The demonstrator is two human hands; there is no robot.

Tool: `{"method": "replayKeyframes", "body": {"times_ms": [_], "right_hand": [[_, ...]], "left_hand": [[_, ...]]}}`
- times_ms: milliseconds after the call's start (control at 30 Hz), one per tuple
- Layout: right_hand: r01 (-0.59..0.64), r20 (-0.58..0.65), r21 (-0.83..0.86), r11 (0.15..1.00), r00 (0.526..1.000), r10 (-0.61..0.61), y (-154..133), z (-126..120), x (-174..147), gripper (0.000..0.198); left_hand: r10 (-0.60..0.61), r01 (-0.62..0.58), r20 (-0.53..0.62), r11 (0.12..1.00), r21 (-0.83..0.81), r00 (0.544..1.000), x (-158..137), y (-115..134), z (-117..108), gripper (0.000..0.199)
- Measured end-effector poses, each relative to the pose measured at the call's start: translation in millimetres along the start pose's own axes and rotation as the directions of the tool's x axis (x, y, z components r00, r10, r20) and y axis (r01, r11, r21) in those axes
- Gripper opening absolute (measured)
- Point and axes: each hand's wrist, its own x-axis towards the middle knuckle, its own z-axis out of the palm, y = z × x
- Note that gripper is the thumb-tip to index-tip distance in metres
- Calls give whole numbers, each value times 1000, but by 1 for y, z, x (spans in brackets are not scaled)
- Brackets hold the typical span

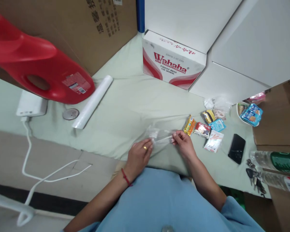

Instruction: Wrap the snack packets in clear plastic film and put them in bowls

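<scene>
Both hands pinched a clear plastic bag (159, 139) between them. The left hand (138, 156), with a gold ring on one finger and a red cord at the wrist, gripped the bag's left end with fingers pressed together. The right hand (183, 143) nipped the right end between thumb and fingertips. The bag was held just above the cloth-covered surface (125, 109), close to its near edge and straight ahead of the person's blue top.

Just beside the right hand, toward the surface's right end, lay a loose cluster of small snack packets: a yellow-orange packet (189, 125) nearest the fingers, a red-and-white packet (202, 129) touching it, a light blue packet (217, 125) and a white packet (214, 141) beyond. A black phone (236, 148) lay flat further right, near a bunch of keys (254, 176) at the near right corner. A small bowl (239, 111) held blue packets (251, 114), and crumpled clear plastic (217, 103) sat behind the snacks.

The covering was a pale green cloth, wrinkled in places. At its far edge stood a white Wahaha carton (171, 62), with white panels behind it and a large brown cardboard box (87, 29) at the far left corner. A red jug (36, 69) with a handle lay in front of that box, blurred. Beside it lay a white roll (93, 101), a round metal disc (71, 113) and a white power bank (32, 104), whose white cable (38, 180) hung down over the near edge toward a grey floor. Two plastic bottles (277, 167) lay at the right edge beside another brown box (277, 119).
</scene>
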Motion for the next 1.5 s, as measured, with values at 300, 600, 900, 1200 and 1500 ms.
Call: {"method": "replayKeyframes", "body": {"times_ms": [300, 600, 900, 1200, 1500], "right_hand": [[127, 53, -108, 986, 991, -122, -2, -5, -6, 39], [123, 73, -313, 942, 992, -105, -1, -14, -14, 40], [214, 119, -511, 832, 977, -179, -6, -38, -14, 52], [409, 202, -495, 767, 912, -357, -24, -7, 35, 24], [-18, 42, -80, 997, 999, 21, -9, -2, 43, 40]], "left_hand": [[-716, 568, -81, 612, -550, 694, 12, -18, -11, 29], [-582, 546, -101, 801, -247, 807, 46, -34, -8, 66], [-566, 495, 17, 705, -508, 824, 65, -23, -1, 15], [-488, 425, 73, 666, -612, 870, 51, -16, -6, 22], [-800, 655, -32, 514, -554, 600, 0, -49, -45, 45]]}}
